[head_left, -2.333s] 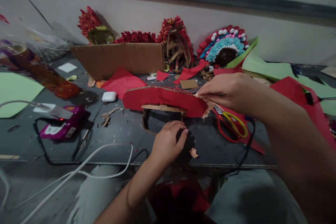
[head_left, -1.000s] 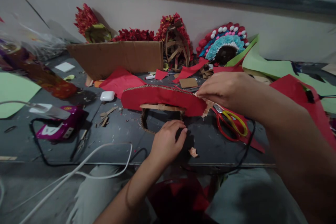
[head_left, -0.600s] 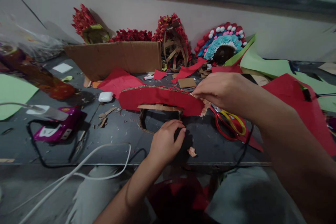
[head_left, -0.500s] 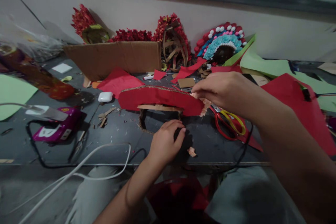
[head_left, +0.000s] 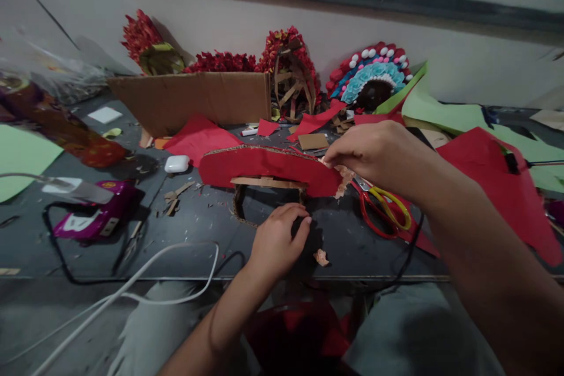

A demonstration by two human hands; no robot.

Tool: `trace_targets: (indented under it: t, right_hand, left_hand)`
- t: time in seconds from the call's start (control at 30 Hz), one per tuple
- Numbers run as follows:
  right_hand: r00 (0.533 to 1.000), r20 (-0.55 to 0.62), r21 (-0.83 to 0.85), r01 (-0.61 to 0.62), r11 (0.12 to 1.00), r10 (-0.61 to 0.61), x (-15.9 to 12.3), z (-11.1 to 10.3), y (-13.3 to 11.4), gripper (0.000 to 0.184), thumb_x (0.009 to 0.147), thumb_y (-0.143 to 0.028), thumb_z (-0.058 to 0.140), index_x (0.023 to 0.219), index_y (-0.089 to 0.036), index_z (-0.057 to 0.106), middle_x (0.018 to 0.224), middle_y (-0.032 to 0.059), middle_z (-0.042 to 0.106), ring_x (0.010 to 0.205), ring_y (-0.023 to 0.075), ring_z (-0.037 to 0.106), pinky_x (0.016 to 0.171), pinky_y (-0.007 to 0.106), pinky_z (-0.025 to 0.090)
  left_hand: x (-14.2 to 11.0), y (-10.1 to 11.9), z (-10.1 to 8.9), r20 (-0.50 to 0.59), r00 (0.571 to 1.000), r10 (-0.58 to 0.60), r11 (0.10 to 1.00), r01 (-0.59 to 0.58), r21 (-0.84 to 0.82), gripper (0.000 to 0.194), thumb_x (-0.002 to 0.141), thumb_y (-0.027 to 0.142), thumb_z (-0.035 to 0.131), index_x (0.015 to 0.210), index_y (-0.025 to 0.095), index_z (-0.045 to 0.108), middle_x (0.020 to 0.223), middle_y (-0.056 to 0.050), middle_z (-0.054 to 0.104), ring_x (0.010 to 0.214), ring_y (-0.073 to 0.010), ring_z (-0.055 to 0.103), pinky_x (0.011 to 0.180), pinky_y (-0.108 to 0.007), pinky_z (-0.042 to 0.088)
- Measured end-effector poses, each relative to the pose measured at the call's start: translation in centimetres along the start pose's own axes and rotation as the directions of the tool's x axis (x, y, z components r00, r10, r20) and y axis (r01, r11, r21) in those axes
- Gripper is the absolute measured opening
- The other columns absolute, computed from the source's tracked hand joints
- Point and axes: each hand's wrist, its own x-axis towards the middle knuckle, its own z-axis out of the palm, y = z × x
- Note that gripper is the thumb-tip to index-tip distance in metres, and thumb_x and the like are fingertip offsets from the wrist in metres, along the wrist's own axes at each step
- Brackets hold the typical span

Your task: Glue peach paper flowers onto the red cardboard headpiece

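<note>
A red-faced cardboard crown (head_left: 268, 164) with a curved top stands on the dark table, a brown cardboard band (head_left: 238, 205) looping from its underside. My left hand (head_left: 279, 235) is curled at the band's near right side and steadies it; its fingertips are partly hidden. At the crown's right end, my right hand (head_left: 372, 150) pinches the edge, where a crumpled peach-coloured paper strip (head_left: 343, 181) hangs beneath the fingers. Scissors (head_left: 383, 211) with red and yellow handles lie just below my right wrist. A scrap of the same peach paper (head_left: 321, 257) rests near the table's front edge.
Behind stand a cardboard sheet (head_left: 194, 97), red flowered pieces (head_left: 286, 56) and a blue-and-red decorated headpiece (head_left: 374, 73). A purple power strip (head_left: 97, 211) with cables, a white earbud case (head_left: 177, 164) and an orange-purple bottle (head_left: 66, 123) are left. Red paper (head_left: 493, 182) lies right.
Almost nothing differs. The view has shifted very slightly, while both hands keep the same places on the crown and its edge.
</note>
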Motion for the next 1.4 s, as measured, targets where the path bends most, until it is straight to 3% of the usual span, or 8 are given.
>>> trace_targets:
  t: [0.43, 0.63, 0.73, 0.87, 0.97, 1.1, 1.17, 1.4]
  right_hand:
    - [1.000, -0.027, -0.028, -0.008, 1.000, 0.008, 0.0, 0.3, -0.2, 0.018, 0.074, -0.006, 0.056, 0.078, -0.018, 0.069, 0.074, 0.0004, 0.070, 0.069, 0.0144, 0.064, 0.061, 0.024, 0.042]
    - [0.983, -0.183, 0.051, 0.025, 0.998, -0.015, -1.4, -0.2, -0.5, 0.018, 0.081, -0.013, 0.054, 0.085, -0.019, 0.070, 0.085, 0.0014, 0.072, 0.080, 0.0151, 0.065, 0.069, 0.024, 0.047]
    - [0.954, -0.282, 0.066, -0.089, 0.994, 0.105, -3.4, -1.0, -0.2, 0.019, 0.084, -0.022, 0.054, 0.098, -0.022, 0.067, 0.094, 0.0010, 0.070, 0.087, 0.0158, 0.065, 0.076, 0.025, 0.048]
    - [0.782, -0.409, 0.098, -0.475, 0.875, 0.470, -7.4, -0.2, 2.3, 0.021, 0.082, -0.036, 0.056, 0.093, -0.023, 0.068, 0.090, 0.0028, 0.071, 0.079, 0.0195, 0.065, 0.069, 0.029, 0.048]
    - [0.672, -0.209, 0.054, -0.717, 0.695, 0.710, -10.1, 2.2, 5.3, 0.026, 0.079, -0.041, 0.056, 0.090, -0.022, 0.068, 0.078, 0.0043, 0.070, 0.067, 0.0212, 0.064, 0.059, 0.030, 0.045]
    - [0.398, 0.048, -0.082, -0.912, 0.401, 0.916, -12.7, 5.9, 9.0, 0.041, 0.078, -0.045, 0.052, 0.102, -0.013, 0.062, 0.094, 0.0139, 0.067, 0.087, 0.0278, 0.062, 0.064, 0.032, 0.044]
    - [0.320, 0.095, -0.098, -0.939, 0.329, 0.943, -13.7, 7.2, 10.2, 0.046, 0.075, -0.049, 0.054, 0.096, -0.009, 0.062, 0.093, 0.0183, 0.066, 0.086, 0.0316, 0.062, 0.063, 0.034, 0.043]
    - [0.275, 0.155, -0.018, -0.960, 0.281, 0.949, -14.1, 9.1, 12.3, 0.035, 0.073, -0.047, 0.054, 0.084, -0.014, 0.063, 0.085, 0.0164, 0.067, 0.082, 0.0307, 0.065, 0.065, 0.034, 0.045]
  left_hand:
    - [0.0, -0.3, 0.0, 0.001, 1.000, -0.002, 1.000, 0.002, -0.020, 0.015, 0.086, 0.026, 0.046, 0.090, 0.021, 0.060, 0.102, -0.003, 0.066, 0.097, -0.0189, 0.060, 0.086, -0.033, 0.047]
    - [0.0, -0.2, -0.2, 0.011, 1.000, -0.003, 1.000, 0.004, -0.022, 0.017, 0.087, 0.026, 0.045, 0.091, 0.020, 0.060, 0.101, -0.004, 0.066, 0.096, -0.0188, 0.059, 0.085, -0.034, 0.046]
    - [-0.1, -0.1, -0.3, 0.005, 1.000, -0.003, 0.999, 0.003, -0.033, 0.017, 0.087, 0.025, 0.045, 0.091, 0.020, 0.060, 0.101, -0.004, 0.066, 0.097, -0.0185, 0.059, 0.087, -0.034, 0.045]
    - [-0.1, -0.1, -0.3, 0.003, 1.000, -0.020, 0.999, 0.020, -0.038, 0.017, 0.087, 0.026, 0.045, 0.092, 0.021, 0.060, 0.103, -0.003, 0.065, 0.097, -0.0186, 0.059, 0.087, -0.034, 0.045]
    - [-0.1, -0.2, -0.3, 0.002, 1.000, -0.030, 0.999, 0.030, -0.025, 0.018, 0.088, 0.027, 0.044, 0.093, 0.021, 0.060, 0.102, -0.004, 0.065, 0.098, -0.0192, 0.059, 0.087, -0.035, 0.045]
    - [0.0, -0.4, -0.1, -0.005, 1.000, -0.030, 1.000, 0.030, -0.003, 0.019, 0.088, 0.028, 0.043, 0.093, 0.021, 0.060, 0.103, -0.004, 0.065, 0.098, -0.0189, 0.059, 0.088, -0.035, 0.045]
    - [-0.1, -0.4, -0.1, -0.004, 1.000, -0.028, 1.000, 0.028, 0.011, 0.020, 0.088, 0.028, 0.043, 0.092, 0.022, 0.061, 0.104, -0.004, 0.065, 0.098, -0.0188, 0.059, 0.088, -0.035, 0.045]
    - [-0.2, -0.2, -0.1, -0.001, 1.000, -0.015, 0.999, 0.015, 0.050, 0.020, 0.088, 0.028, 0.043, 0.092, 0.021, 0.061, 0.105, -0.005, 0.064, 0.100, -0.0193, 0.058, 0.090, -0.036, 0.045]
